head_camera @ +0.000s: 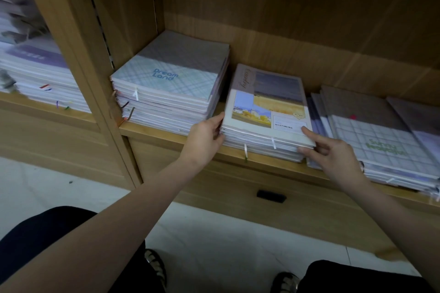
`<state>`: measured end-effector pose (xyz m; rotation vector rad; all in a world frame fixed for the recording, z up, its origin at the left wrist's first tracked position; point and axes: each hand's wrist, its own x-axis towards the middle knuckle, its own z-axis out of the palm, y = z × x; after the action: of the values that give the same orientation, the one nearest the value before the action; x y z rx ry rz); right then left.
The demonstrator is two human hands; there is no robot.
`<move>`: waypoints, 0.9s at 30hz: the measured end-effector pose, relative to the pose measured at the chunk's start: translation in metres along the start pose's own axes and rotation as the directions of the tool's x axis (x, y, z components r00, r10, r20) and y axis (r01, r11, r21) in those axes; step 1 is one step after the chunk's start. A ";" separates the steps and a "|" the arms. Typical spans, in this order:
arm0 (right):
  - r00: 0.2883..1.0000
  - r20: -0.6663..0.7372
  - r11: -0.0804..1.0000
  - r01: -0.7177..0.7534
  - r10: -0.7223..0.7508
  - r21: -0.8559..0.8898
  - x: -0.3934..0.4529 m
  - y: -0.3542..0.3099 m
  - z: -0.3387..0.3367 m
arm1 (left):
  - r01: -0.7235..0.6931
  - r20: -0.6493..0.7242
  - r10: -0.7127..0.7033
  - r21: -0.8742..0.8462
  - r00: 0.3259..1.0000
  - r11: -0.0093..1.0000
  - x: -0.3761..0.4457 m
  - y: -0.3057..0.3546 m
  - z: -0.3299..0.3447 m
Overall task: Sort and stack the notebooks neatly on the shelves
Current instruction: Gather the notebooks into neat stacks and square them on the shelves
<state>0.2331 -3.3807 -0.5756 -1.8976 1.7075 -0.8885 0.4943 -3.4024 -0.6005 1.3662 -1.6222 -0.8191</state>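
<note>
Head view: a person crouches before a light wooden shelf (166, 129) holding three piles of notebooks; the left hand (205, 137) cups the left front corner of the middle stack of notebooks topped by a cover with a yellow field picture (269, 104), thumb on top and fingers curled against its side; the right hand (333, 153) pinches the right front corner, forefinger on the cover and thumb on the page edges below; the stack's front edge sits at the shelf lip; a narrow gap separates it from the taller pile with the pale checked "Dream Land" cover (171, 78) to its left; on its right, the low fanned pile of grey and grid-patterned notebooks (381, 140) lies just beside it and overhangs the lip; open wooden board shows behind the middle stack; white tiled floor (214, 240) below.
</note>
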 end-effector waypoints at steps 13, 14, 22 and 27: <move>0.994 0.038 0.933 0.105 -0.098 -0.343 -0.001 0.001 0.001 | -0.016 -0.027 0.016 0.009 0.999 1.000 0.002 -0.001 -0.006; 0.994 0.033 0.934 0.109 -0.104 -0.341 -0.001 0.001 0.002 | -0.016 -0.036 0.016 0.010 0.999 1.000 0.001 -0.001 -0.006; 0.995 0.005 0.946 0.097 -0.100 -0.309 -0.003 0.000 0.003 | -0.001 0.026 0.001 -0.006 1.000 1.000 0.001 0.002 -0.009; 0.995 0.007 0.948 0.099 -0.101 -0.303 -0.004 -0.001 0.003 | 0.004 -0.005 -0.004 -0.028 1.000 1.000 0.003 0.002 -0.010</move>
<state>0.2355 -3.3774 -0.5780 -2.1978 1.8547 -0.7016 0.5021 -3.4048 -0.5940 1.3519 -1.5984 -0.8367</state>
